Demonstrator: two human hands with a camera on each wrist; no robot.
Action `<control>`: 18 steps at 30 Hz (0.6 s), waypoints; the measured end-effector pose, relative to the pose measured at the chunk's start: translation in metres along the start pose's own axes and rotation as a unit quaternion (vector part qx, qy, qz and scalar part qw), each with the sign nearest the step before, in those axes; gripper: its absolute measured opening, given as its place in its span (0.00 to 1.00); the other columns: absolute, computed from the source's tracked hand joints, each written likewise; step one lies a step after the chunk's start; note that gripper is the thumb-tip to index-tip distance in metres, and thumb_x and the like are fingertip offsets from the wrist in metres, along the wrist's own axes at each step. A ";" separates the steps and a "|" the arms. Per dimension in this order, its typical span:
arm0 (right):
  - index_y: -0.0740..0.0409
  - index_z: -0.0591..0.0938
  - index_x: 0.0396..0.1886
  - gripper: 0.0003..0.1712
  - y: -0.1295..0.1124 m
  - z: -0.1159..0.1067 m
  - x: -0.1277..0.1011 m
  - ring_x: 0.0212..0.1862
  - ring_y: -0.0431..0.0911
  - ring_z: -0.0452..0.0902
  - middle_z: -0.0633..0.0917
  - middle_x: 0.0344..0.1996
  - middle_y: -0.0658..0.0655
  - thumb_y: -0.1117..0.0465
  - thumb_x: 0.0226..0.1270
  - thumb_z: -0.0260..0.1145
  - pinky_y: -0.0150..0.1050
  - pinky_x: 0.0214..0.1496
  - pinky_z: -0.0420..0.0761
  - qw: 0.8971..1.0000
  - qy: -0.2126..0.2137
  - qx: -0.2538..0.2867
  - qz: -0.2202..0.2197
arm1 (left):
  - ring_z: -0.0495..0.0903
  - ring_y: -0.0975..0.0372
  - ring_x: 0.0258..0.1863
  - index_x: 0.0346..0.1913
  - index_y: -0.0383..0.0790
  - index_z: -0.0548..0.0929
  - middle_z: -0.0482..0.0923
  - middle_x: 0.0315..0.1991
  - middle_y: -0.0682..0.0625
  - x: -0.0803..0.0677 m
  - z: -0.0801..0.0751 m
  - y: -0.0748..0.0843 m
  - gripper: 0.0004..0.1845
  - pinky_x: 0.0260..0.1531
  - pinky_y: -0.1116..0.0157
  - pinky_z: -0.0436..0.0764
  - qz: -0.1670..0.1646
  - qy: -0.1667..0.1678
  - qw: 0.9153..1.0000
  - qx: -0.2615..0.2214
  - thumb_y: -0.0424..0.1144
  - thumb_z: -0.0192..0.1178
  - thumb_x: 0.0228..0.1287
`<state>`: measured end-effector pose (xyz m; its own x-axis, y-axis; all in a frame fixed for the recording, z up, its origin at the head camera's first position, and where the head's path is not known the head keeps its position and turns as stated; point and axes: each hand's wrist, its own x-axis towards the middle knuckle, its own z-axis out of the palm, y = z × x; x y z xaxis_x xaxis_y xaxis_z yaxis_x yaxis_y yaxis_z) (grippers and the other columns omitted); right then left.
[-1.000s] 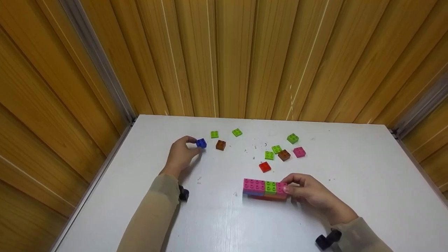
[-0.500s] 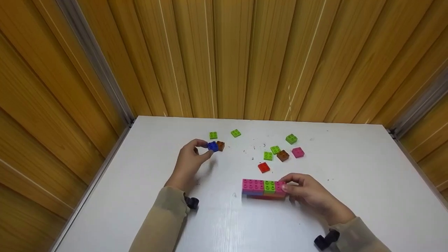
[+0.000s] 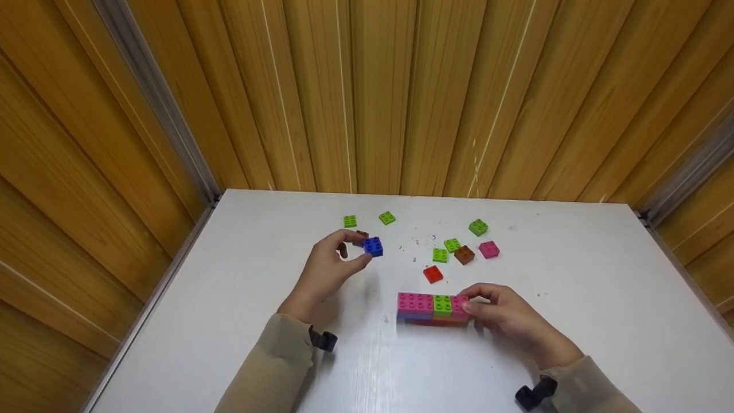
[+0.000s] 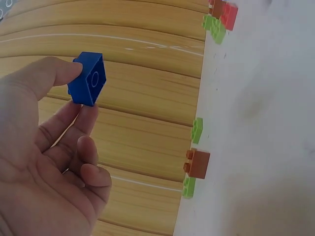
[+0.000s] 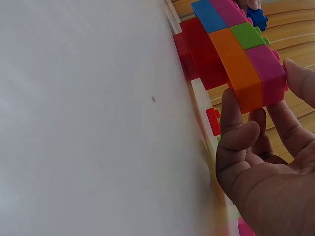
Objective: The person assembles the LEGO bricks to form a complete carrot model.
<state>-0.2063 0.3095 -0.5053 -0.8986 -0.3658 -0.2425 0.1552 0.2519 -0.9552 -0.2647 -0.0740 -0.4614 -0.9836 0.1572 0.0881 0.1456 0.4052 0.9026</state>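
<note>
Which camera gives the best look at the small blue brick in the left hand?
The left wrist view: the blue brick fills the frame close up, pinched between thumb and fingertips of the left hand, hollow underside visible. The head view shows it small but clear, studs up. The right wrist view catches only a blue sliver behind the block wall.

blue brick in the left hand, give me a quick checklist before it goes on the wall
1. Blue brick pinched firmly by left hand, thumb and fingertip on opposite sides: ok.
2. Brick clear of the table and the loose brown brick: ok.
3. Wall steadied by right hand at its right end: ok.
4. Wall's top studs free of other bricks: ok.
5. Brick's studs facing up for pressing down: cannot tell.
6. Path from brick to wall free; only the red brick lies near it, low on the table: ok.
</note>
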 end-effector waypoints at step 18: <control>0.72 0.81 0.68 0.26 -0.002 0.001 0.000 0.43 0.41 0.81 0.91 0.47 0.48 0.55 0.85 0.70 0.32 0.42 0.83 1.000 0.003 -0.010 -0.005 | 0.79 0.47 0.59 0.61 0.53 0.88 0.88 0.59 0.53 -0.019 0.031 0.015 0.18 0.56 0.57 0.79 0.036 -0.081 0.996 0.006 0.46 0.78 0.73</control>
<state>-0.2061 0.3084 -0.5034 -0.9024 -0.3629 -0.2324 0.1382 0.2670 -0.9537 -0.2401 -0.0433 -0.4620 -0.9408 0.3286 0.0829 0.2174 0.3975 0.8915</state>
